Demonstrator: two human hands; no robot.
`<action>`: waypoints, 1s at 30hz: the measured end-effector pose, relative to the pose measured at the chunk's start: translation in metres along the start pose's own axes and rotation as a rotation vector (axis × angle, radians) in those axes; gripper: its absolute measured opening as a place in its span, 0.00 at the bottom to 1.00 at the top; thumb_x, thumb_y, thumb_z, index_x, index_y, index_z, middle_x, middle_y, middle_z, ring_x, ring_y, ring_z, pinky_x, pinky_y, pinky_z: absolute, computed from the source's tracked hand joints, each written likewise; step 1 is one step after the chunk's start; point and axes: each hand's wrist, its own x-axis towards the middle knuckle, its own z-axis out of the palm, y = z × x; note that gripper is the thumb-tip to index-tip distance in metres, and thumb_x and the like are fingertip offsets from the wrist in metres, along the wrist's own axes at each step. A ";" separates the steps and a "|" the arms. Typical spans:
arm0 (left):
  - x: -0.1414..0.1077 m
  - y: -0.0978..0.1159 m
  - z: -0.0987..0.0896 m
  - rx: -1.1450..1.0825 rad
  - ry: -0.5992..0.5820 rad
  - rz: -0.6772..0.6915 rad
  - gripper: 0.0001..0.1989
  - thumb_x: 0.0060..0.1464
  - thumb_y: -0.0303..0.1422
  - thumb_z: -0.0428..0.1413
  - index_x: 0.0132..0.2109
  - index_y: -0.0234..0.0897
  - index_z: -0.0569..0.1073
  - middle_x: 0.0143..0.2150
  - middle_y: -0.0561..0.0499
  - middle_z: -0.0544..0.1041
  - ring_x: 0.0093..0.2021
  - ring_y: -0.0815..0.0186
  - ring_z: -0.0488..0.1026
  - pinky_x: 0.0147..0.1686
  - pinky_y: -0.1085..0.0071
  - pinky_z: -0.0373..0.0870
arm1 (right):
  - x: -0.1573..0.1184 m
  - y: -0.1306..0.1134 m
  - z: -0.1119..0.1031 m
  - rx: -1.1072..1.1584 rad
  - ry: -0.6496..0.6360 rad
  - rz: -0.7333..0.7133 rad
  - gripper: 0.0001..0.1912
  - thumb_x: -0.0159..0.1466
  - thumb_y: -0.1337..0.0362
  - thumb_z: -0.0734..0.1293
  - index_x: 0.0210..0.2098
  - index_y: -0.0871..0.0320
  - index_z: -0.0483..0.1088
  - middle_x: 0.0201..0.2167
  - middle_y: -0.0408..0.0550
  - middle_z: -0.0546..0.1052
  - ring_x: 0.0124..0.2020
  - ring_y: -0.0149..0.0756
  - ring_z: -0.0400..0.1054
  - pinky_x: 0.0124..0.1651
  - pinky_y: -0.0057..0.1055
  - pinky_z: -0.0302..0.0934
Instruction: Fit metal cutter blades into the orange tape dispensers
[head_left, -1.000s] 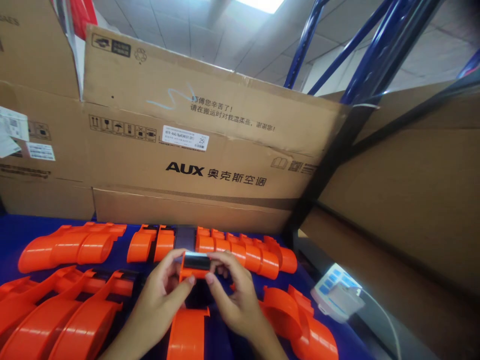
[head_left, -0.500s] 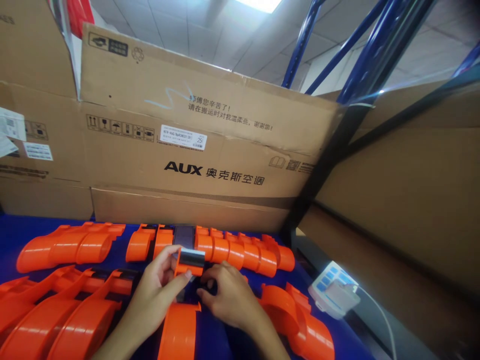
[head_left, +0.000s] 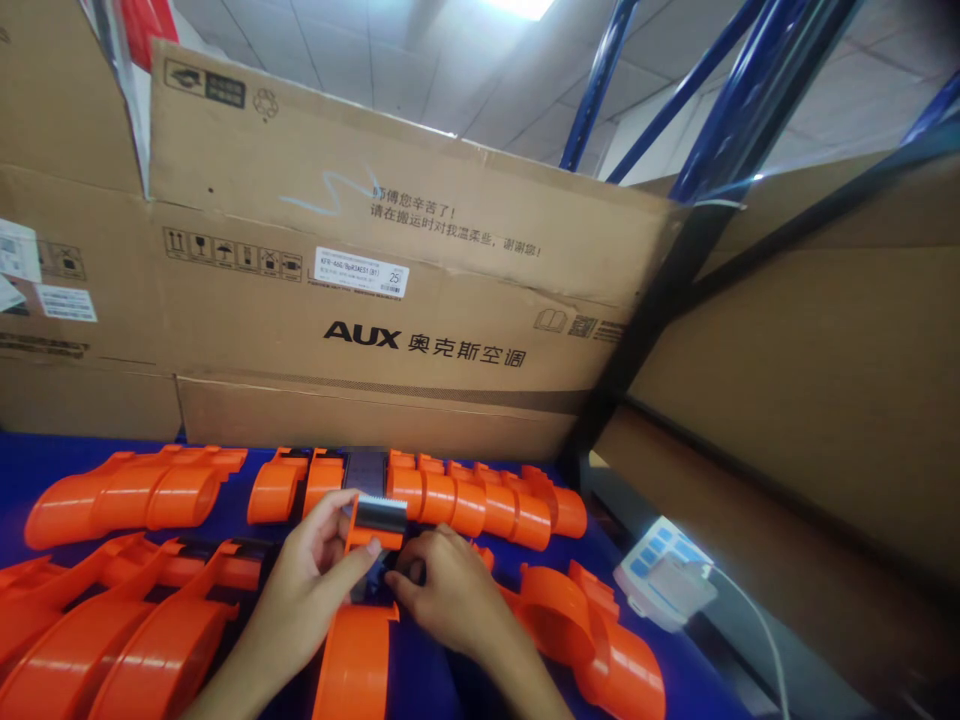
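Note:
My left hand (head_left: pixel 311 565) grips an orange tape dispenser part (head_left: pixel 377 538) between thumb and fingers. A black plate with a serrated, silvery cutting edge runs along its top. Just right of it is my right hand (head_left: pixel 444 580), its fingers curled in at the part's lower right side; whatever is in them is hidden. Below my hands lies an orange curved dispenser body (head_left: pixel 355 660); I cannot tell whether it joins the held part. Behind my hands, a dark grey flat piece (head_left: pixel 365 472) lies between rows of orange parts.
Orange dispensers lie in rows at the back left (head_left: pixel 180 495), front left (head_left: pixel 161 655), back right (head_left: pixel 469 500) and front right (head_left: pixel 619 660). A white power strip (head_left: pixel 666 572) with a plugged-in cable sits to the right. Cardboard (head_left: pixel 450 260) and a dark rack post (head_left: pixel 637 350) stand behind the blue surface.
The view has shifted slightly. My right fingers have moved a little left and in beneath the held part. My left hand keeps its grip.

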 end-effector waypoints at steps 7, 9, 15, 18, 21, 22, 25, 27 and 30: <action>0.000 -0.002 -0.001 -0.002 -0.011 -0.005 0.25 0.57 0.41 0.64 0.58 0.43 0.67 0.46 0.49 0.79 0.29 0.68 0.70 0.22 0.75 0.66 | -0.004 -0.006 0.000 -0.036 -0.021 0.049 0.06 0.62 0.62 0.71 0.29 0.55 0.79 0.31 0.49 0.80 0.36 0.40 0.73 0.34 0.30 0.56; 0.000 -0.002 -0.001 -0.002 -0.017 -0.006 0.25 0.57 0.41 0.64 0.58 0.43 0.67 0.47 0.48 0.79 0.30 0.67 0.71 0.22 0.75 0.66 | -0.003 -0.005 0.000 -0.036 -0.036 0.042 0.07 0.62 0.62 0.71 0.28 0.55 0.79 0.32 0.49 0.80 0.37 0.41 0.74 0.35 0.30 0.57; -0.002 0.001 0.002 -0.024 -0.006 -0.012 0.26 0.56 0.42 0.64 0.58 0.43 0.68 0.49 0.46 0.80 0.30 0.66 0.72 0.24 0.73 0.67 | -0.001 -0.003 0.004 -0.045 -0.049 0.055 0.10 0.63 0.59 0.71 0.27 0.56 0.78 0.34 0.50 0.80 0.39 0.41 0.73 0.37 0.30 0.59; -0.002 0.002 0.002 -0.029 -0.004 -0.018 0.26 0.55 0.42 0.65 0.58 0.43 0.69 0.48 0.46 0.81 0.30 0.66 0.72 0.24 0.73 0.67 | -0.002 -0.002 0.008 -0.021 -0.019 0.008 0.09 0.62 0.62 0.72 0.27 0.56 0.77 0.33 0.50 0.79 0.41 0.43 0.74 0.39 0.32 0.60; -0.001 0.003 0.002 -0.037 0.007 -0.022 0.25 0.55 0.41 0.65 0.57 0.43 0.69 0.47 0.47 0.82 0.30 0.67 0.72 0.23 0.74 0.66 | -0.004 -0.001 0.010 -0.009 0.035 -0.010 0.06 0.62 0.64 0.72 0.27 0.56 0.76 0.33 0.50 0.79 0.40 0.44 0.74 0.40 0.33 0.60; 0.000 0.003 0.002 -0.040 0.011 -0.021 0.25 0.55 0.41 0.65 0.57 0.43 0.69 0.46 0.47 0.82 0.29 0.67 0.72 0.23 0.74 0.66 | -0.004 -0.001 0.011 -0.001 0.049 -0.010 0.06 0.62 0.65 0.72 0.28 0.56 0.75 0.34 0.50 0.79 0.40 0.44 0.74 0.39 0.33 0.60; 0.000 0.003 0.003 -0.049 0.028 -0.023 0.25 0.55 0.41 0.65 0.57 0.43 0.70 0.43 0.49 0.82 0.28 0.67 0.72 0.22 0.74 0.67 | -0.002 0.000 0.009 0.036 0.070 -0.021 0.06 0.62 0.66 0.71 0.29 0.56 0.73 0.35 0.50 0.79 0.38 0.42 0.73 0.37 0.32 0.60; 0.001 0.003 0.003 -0.066 0.049 -0.027 0.25 0.55 0.41 0.65 0.57 0.43 0.70 0.42 0.50 0.82 0.29 0.66 0.74 0.23 0.74 0.69 | 0.000 0.002 0.008 0.062 0.103 -0.032 0.05 0.63 0.65 0.70 0.30 0.56 0.72 0.34 0.49 0.79 0.37 0.42 0.73 0.37 0.31 0.60; 0.001 0.002 0.003 -0.089 0.076 -0.035 0.26 0.53 0.41 0.66 0.58 0.44 0.70 0.44 0.48 0.82 0.39 0.59 0.79 0.28 0.71 0.73 | 0.004 0.005 0.004 0.129 0.211 -0.041 0.03 0.63 0.66 0.69 0.32 0.55 0.71 0.34 0.48 0.78 0.38 0.42 0.72 0.40 0.32 0.62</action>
